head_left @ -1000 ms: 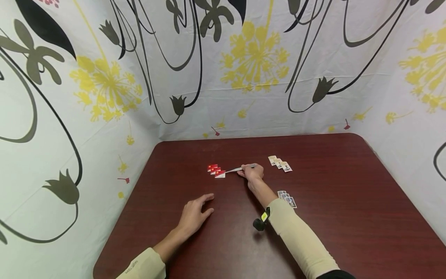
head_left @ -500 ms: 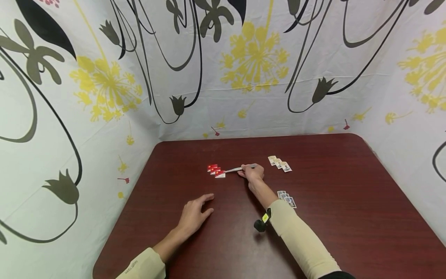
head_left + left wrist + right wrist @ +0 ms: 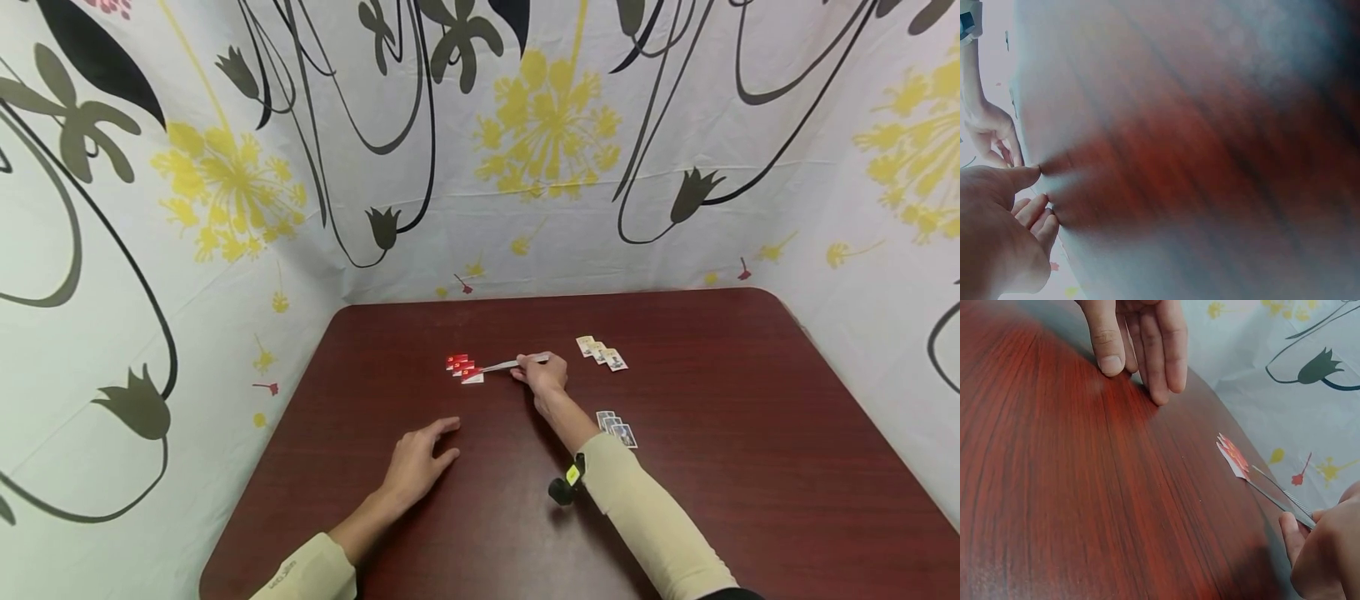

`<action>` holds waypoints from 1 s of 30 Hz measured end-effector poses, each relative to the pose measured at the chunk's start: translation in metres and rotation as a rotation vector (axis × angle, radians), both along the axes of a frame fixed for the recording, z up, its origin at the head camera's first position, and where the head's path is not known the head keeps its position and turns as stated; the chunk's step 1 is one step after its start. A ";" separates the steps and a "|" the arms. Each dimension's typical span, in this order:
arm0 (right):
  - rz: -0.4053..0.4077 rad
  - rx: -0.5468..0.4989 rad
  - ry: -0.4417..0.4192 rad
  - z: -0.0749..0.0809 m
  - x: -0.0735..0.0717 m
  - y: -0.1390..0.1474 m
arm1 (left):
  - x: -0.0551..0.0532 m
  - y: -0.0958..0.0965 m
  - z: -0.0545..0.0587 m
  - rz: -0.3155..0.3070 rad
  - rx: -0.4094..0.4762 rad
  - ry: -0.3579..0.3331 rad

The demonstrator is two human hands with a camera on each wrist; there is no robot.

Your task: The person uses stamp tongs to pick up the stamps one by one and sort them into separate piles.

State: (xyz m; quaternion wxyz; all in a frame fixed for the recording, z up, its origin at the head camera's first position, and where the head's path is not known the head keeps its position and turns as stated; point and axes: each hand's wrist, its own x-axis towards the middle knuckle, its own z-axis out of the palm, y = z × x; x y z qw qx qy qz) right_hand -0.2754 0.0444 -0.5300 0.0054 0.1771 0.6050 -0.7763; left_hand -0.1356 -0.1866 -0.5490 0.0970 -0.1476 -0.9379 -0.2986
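Observation:
My right hand (image 3: 542, 372) holds a pair of metal tweezers (image 3: 1282, 497), pinched between thumb and fingers. Their tips point left and reach the edge of the nearest card in an overlapping row of small red-and-white cards (image 3: 472, 377). In the right wrist view the two tweezer arms stand apart, one at the white edge of the cards (image 3: 1231, 459). My left hand (image 3: 417, 461) rests on the table nearer to me, thumb and fingers spread, holding nothing. The left wrist view shows that hand (image 3: 1010, 219) with its fingertips at the tabletop.
Two more overlapping rows of small cards lie to the right: yellowish ones (image 3: 602, 352) farther back and bluish ones (image 3: 617, 429) beside my right forearm. The dark red wooden table (image 3: 750, 417) stands against a flower-printed cloth (image 3: 450, 167). A black wrist camera (image 3: 561, 490) hangs by my right sleeve.
The nearest red card has tilted slightly at the tweezer tips, its red part now slanted. My right hand has barely shifted; the left hand stays in place.

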 end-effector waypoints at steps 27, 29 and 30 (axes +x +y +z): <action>0.030 0.133 0.064 0.001 0.014 -0.002 | 0.001 0.000 0.000 -0.013 -0.001 0.002; 0.032 0.123 0.061 0.000 0.014 -0.002 | 0.001 0.000 0.000 -0.014 0.000 0.004; 0.031 0.116 0.064 0.000 0.015 -0.002 | 0.001 0.000 0.000 -0.014 -0.001 0.007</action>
